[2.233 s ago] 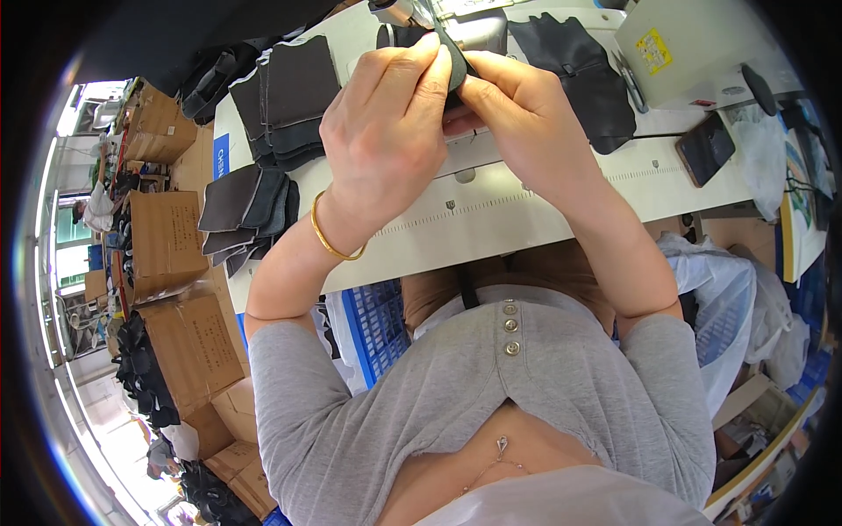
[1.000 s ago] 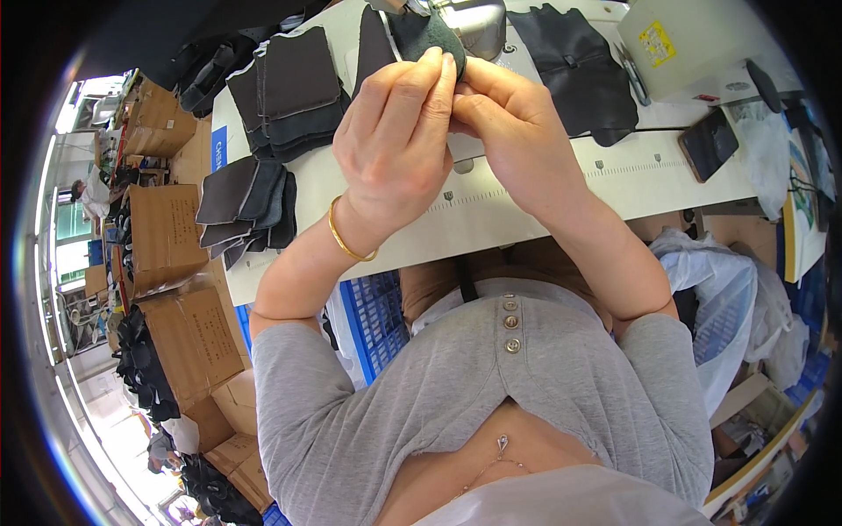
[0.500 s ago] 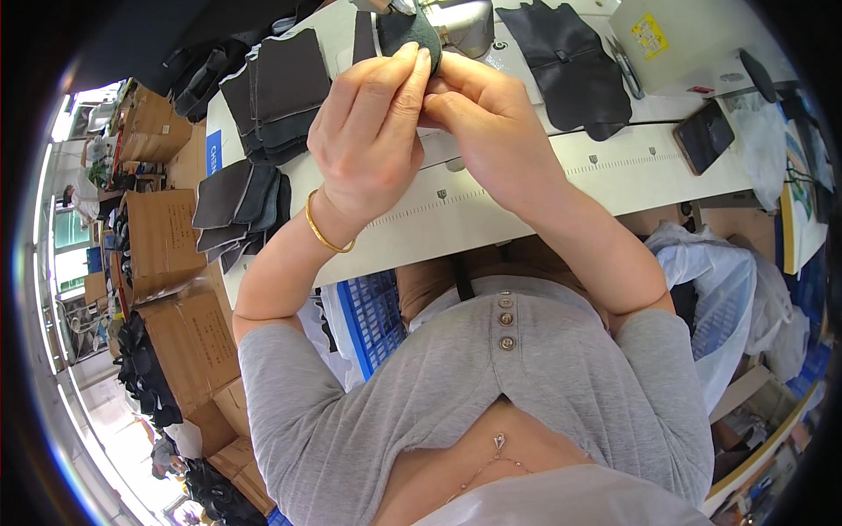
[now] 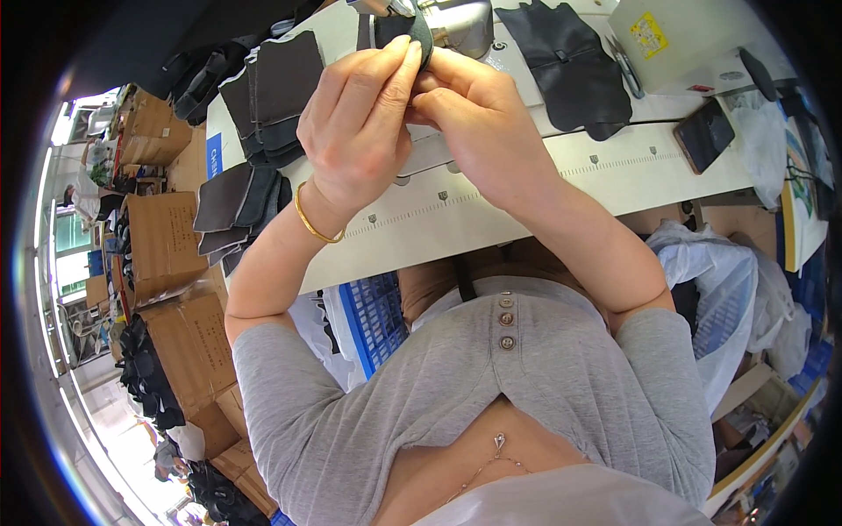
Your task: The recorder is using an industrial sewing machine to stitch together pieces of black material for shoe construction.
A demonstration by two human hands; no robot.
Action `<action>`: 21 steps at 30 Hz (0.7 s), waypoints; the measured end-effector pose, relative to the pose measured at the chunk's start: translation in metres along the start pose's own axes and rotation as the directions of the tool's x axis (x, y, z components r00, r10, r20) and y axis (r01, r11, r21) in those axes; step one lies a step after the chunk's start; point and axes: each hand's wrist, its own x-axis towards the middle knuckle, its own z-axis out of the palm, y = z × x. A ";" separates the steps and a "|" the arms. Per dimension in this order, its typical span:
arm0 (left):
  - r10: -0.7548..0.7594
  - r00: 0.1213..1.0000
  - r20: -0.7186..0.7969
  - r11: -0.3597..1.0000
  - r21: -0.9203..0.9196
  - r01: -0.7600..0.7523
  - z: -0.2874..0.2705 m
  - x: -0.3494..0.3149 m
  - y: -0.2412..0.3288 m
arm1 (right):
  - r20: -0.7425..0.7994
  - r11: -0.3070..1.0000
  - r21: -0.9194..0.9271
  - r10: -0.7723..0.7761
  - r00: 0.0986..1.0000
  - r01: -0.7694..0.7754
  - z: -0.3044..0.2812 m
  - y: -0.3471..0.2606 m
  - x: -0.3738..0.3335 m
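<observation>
Beyond the left edge of the worktop (image 4: 421, 235) stand cardboard boxes (image 4: 180, 351). Along that edge, toward the near corner, lies a small stack of dark pieces (image 4: 219, 200); a larger stack of dark pieces (image 4: 285, 79) lies behind it, toward the far edge. My left grip (image 4: 357, 123), with a gold bangle (image 4: 310, 227) at the wrist, is pinching a dark green piece (image 4: 424, 37) by its side. The piece is over the far part of the worktop, just beside a silver machine part (image 4: 467, 31). My right grip (image 4: 482, 118) meets the left at the piece's near end, thumb and forefinger drawn close; I cannot tell whether they pinch it. Farther right, a black leather-like sheet (image 4: 566, 66) lies near the far edge, then metal snips (image 4: 626, 70). A phone (image 4: 704, 136) lies toward the right edge, nearer me than a pale box-shaped unit (image 4: 680, 44).
</observation>
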 end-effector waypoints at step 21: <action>0.043 0.998 0.046 0.998 0.053 -0.045 -0.002 0.005 -0.012 | 0.020 0.986 0.154 0.058 0.998 -0.061 0.018 -0.005 -0.002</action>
